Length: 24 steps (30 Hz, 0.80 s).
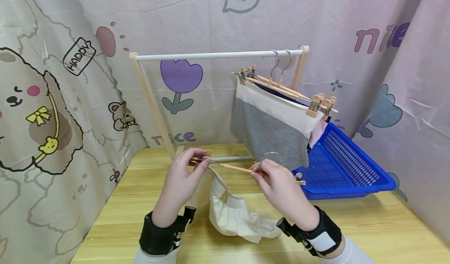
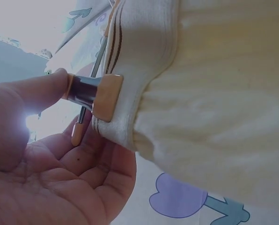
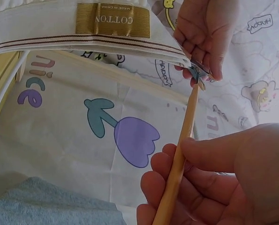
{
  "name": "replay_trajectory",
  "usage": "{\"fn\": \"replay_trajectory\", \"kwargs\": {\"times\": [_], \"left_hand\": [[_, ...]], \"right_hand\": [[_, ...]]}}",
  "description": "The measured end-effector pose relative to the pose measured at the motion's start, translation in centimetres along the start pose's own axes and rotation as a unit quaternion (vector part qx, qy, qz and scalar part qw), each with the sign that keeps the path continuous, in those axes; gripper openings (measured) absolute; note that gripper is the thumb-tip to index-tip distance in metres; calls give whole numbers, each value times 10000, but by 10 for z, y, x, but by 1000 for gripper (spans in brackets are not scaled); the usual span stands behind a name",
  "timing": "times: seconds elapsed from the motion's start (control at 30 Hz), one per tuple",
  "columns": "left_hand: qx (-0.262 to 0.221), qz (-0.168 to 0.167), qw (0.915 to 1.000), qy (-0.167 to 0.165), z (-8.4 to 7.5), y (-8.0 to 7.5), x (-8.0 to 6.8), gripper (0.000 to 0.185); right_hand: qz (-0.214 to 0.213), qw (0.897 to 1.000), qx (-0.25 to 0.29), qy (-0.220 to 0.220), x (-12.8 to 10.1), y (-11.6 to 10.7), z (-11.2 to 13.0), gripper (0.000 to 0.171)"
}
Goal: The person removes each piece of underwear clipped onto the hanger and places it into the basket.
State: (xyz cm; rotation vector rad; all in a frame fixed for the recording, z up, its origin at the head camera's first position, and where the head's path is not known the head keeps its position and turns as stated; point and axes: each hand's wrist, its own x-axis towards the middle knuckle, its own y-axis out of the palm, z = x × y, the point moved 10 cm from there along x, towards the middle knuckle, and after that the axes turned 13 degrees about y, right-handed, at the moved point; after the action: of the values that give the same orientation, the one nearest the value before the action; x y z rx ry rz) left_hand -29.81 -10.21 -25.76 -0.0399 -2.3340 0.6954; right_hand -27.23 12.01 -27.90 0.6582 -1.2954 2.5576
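My left hand [image 1: 183,178] pinches a clip [image 2: 106,96] at one end of a wooden clip hanger [image 1: 235,168]. In the left wrist view, that clip sits over the waistband edge of a pair of cream underpants [image 1: 232,217], with my thumb on its lever and the other fingers behind. The rest of the garment droops towards the table. My right hand [image 1: 281,182] grips the hanger's bar near its middle, by the metal hook [image 1: 272,154]. At the hanger's right end, another clip [image 1: 299,179] carries no cloth. A gold label [image 3: 113,19] marks the waistband.
Behind my hands stands a rack with a white rail [image 1: 211,56]. Two clip hangers hang at its right end, the nearer with grey-and-white underpants [image 1: 270,127]. A blue basket [image 1: 351,189] lies at the right on the wooden table [image 1: 116,225]. Patterned curtains enclose the back.
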Motion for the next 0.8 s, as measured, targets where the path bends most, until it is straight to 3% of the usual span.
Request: {"fn": "replay_trajectory", "kwargs": {"times": [0.8], "left_hand": [[5,51,9999,145,-4,8,0,18]], "right_hand": [[222,9996,-150,77,1,1,-3,4]]}}
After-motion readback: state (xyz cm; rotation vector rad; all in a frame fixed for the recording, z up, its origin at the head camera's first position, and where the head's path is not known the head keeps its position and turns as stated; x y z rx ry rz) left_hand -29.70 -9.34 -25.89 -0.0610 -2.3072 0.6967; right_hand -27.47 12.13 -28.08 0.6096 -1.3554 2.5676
